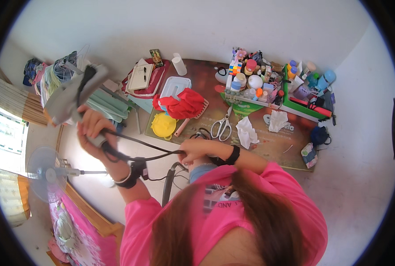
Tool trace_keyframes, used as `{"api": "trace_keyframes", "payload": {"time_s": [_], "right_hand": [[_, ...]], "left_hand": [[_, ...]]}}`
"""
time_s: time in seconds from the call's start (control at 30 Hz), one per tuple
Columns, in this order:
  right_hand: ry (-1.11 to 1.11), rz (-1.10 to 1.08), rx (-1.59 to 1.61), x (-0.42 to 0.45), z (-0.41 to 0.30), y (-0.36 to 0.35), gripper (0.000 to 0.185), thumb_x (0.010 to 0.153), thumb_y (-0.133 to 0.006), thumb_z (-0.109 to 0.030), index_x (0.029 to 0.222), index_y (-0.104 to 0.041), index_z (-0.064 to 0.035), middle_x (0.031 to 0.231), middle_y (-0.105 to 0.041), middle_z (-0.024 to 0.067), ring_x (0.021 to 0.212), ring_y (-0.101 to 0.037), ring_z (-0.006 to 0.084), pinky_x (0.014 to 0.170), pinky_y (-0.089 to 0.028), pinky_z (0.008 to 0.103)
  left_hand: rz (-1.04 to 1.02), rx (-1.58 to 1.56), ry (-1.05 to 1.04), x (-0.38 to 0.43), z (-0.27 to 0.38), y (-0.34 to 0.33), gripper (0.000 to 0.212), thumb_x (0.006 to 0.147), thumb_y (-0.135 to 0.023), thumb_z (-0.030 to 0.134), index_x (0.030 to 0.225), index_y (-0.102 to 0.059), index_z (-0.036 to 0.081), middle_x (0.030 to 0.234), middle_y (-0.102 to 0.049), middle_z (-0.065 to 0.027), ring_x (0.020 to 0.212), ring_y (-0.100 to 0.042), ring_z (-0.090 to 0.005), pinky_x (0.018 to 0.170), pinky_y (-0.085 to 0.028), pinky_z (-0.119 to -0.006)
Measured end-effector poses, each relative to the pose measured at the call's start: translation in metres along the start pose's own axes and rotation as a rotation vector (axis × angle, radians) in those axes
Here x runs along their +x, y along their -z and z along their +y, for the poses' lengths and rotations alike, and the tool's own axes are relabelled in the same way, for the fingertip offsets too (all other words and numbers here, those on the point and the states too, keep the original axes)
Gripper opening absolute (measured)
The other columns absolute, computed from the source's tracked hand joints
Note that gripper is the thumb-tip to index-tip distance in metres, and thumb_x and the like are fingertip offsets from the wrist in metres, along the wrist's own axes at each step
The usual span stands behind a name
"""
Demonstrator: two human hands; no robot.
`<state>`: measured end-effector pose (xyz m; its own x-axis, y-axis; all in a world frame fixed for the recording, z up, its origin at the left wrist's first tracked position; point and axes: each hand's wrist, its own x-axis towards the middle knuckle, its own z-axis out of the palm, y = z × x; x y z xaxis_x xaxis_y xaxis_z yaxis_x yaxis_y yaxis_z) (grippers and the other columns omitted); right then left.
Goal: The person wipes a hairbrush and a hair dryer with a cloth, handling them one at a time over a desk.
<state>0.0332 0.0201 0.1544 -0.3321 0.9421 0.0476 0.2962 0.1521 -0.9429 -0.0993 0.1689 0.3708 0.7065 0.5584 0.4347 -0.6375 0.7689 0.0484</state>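
Observation:
My left hand (96, 131) is raised at the left and grips the handle of a grey corded appliance (62, 99), shaped like a hair dryer and blurred. A black strip lies across its body; I cannot tell whether it is part of the cord. The black power cord (141, 139) runs in two strands from the handle to my right hand (192, 151), which is closed around it in front of my body. Near the right hand, on the table (267, 146), lie metal scissors (222, 128) and a small tangle of dark cord (200, 133).
A red cloth (186, 103) partly covers a pink hairbrush (182, 128) beside a yellow lid (163, 125). Crumpled tissues (246, 132) lie right of the scissors. Boxes of bottles (252, 96) stand at the back right. A fan (51, 174) and a bed (84, 229) are at left.

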Motion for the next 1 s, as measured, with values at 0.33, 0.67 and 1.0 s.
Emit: {"api": "trace_keyframes", "payload": {"time_s": [0.33,0.67,1.0], "right_hand": [[-0.354,0.107,-0.308,-0.127,-0.061,0.083,0.016,0.075,-0.061,-0.022,0.079,-0.063,-0.0064,0.061,-0.059,0.0086,0.061,-0.062,0.0238,0.055,-0.047,0.0387],[-0.565,-0.099,-0.581,-0.185,-0.101,0.104,0.028,0.071,-0.068,-0.033,0.084,-0.068,-0.0083,0.065,-0.062,0.0105,0.065,-0.062,0.0275,0.057,-0.046,0.0381],[-0.339,-0.029,0.369,-0.179,0.000,0.036,0.046,0.084,-0.065,-0.029,0.120,-0.051,-0.0045,0.116,-0.057,0.0103,0.099,-0.057,0.0173,0.084,-0.047,0.0326]], "left_hand": [[0.357,0.986,-0.286,-0.049,0.087,0.042,0.026,0.087,-0.050,0.000,0.111,-0.042,0.003,0.072,-0.037,-0.0001,0.061,-0.033,-0.0078,0.052,-0.033,-0.021],[0.193,0.725,-0.227,-0.025,0.069,0.034,0.015,0.088,-0.048,0.002,0.079,-0.036,0.005,0.066,-0.030,0.0005,0.057,-0.030,-0.0071,0.051,-0.030,-0.021],[0.031,0.759,-0.063,-0.015,0.080,0.007,0.020,0.090,-0.042,-0.003,0.110,-0.040,-0.005,0.070,-0.032,-0.0017,0.059,-0.031,-0.0086,0.052,-0.034,-0.021]]}}
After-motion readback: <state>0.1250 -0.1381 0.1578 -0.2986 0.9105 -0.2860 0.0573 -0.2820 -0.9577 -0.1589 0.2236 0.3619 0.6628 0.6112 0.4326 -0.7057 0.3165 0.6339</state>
